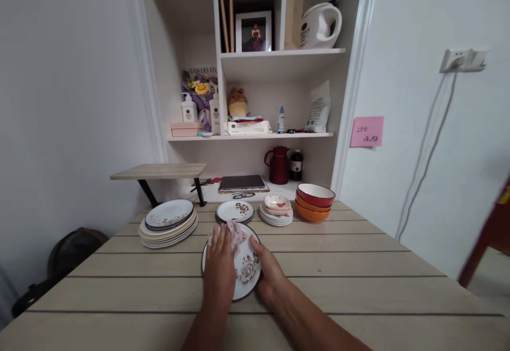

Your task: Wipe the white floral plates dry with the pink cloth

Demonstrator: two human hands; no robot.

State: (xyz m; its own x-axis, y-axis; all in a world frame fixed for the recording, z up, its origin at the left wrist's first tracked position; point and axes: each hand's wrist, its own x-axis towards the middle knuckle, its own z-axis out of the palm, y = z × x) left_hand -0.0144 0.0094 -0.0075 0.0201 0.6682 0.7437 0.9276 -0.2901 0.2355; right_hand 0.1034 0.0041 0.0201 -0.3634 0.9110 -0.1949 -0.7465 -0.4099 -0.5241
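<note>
A white plate (pixel 247 272) with a dark rim and brown flower pattern is tilted up a little above the wooden table. My right hand (pixel 271 275) grips its right edge, thumb on the face and fingers behind. Across the upper left of the plate, my left hand (pixel 220 263) presses a pale pinkish cloth (pixel 238 238) flat against the surface. The cloth is bunched beside and under its fingers. Just behind the plate lies a small stack of matching plates (pixel 234 211).
A taller plate stack (pixel 169 221) stands left, near a small wooden riser (pixel 159 171). Small dishes (pixel 277 211) and red and orange bowls (pixel 314 202) stand back right. Shelves (pixel 279 137) behind hold a red jug (pixel 279 165) and bottles. The slatted table (pixel 338 282) extends around.
</note>
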